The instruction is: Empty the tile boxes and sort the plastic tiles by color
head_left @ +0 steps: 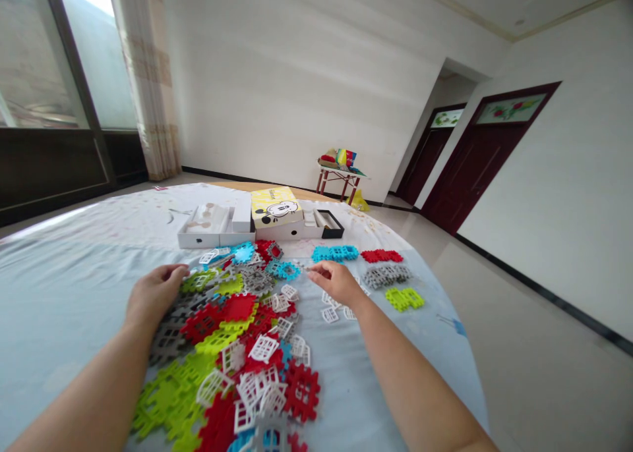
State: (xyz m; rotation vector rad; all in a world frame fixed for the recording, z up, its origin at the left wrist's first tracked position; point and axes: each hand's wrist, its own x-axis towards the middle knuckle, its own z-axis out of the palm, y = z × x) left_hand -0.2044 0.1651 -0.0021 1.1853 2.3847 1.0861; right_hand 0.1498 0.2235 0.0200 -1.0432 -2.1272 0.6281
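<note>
A mixed pile of plastic building pieces spreads over the table, with a red piece point(238, 308), a green piece point(168, 393) and a white lattice piece point(264, 348) among them. My left hand point(157, 296) is at the pile's left edge, fingers pressed together near green pieces; anything in them is hidden. Right of the pile, my right hand point(336, 282) pinches something small and greyish that I cannot make out. Beyond it lie sorted groups: blue pieces point(335, 253), red pieces point(382, 255), grey pieces point(386, 276) and green pieces point(404, 299). White lattice pieces lie under my right wrist.
On the cloth-covered round table point(64, 294), a white open box point(204, 234), a yellow-topped cartoon box point(277, 208) and a small black tray point(332, 223) stand behind the pile. Farther off are a small side table point(341, 172), a yellow bag point(359, 201) and dark red doors point(477, 169).
</note>
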